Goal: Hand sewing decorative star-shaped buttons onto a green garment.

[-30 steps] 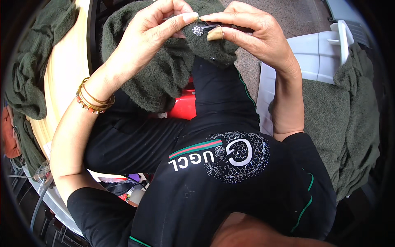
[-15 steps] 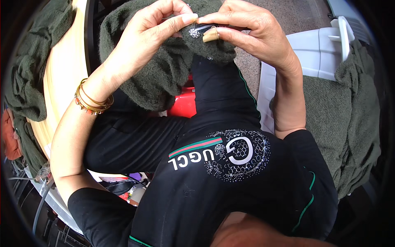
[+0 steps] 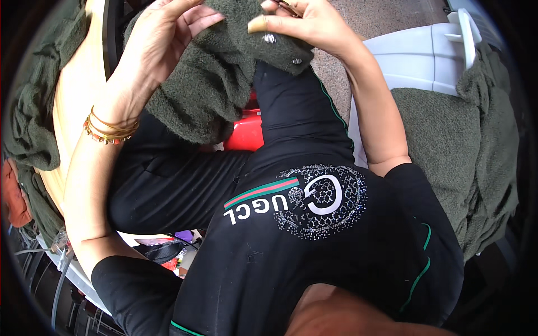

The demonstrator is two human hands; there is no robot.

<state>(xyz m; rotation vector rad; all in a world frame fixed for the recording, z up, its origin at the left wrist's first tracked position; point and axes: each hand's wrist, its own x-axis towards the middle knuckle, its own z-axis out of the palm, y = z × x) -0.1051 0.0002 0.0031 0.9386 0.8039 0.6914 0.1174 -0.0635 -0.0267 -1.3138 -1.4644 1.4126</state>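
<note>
A: ok what's each hand up to here?

B: right hand [image 3: 322,25] has its grip closed round a small dark metal tool [image 3: 289,8], kinda cut off by the top edge. Its thumb, with a tan cover [image 3: 258,24] on the tip, lies on the dark green knit [image 3: 218,78] right by a sparkly button [image 3: 270,38]

A: and the left?

B: left hand [image 3: 159,42] has its fingers loosely curled beside the knit, can't tell if that grip's pinching anything tbh

A: where's the knit sitting?

B: bunched up below both hands, against the black trousers [image 3: 291,112]. Pale wooden bench [image 3: 81,67] on the left, white plastic container [image 3: 423,53] on the right
</note>
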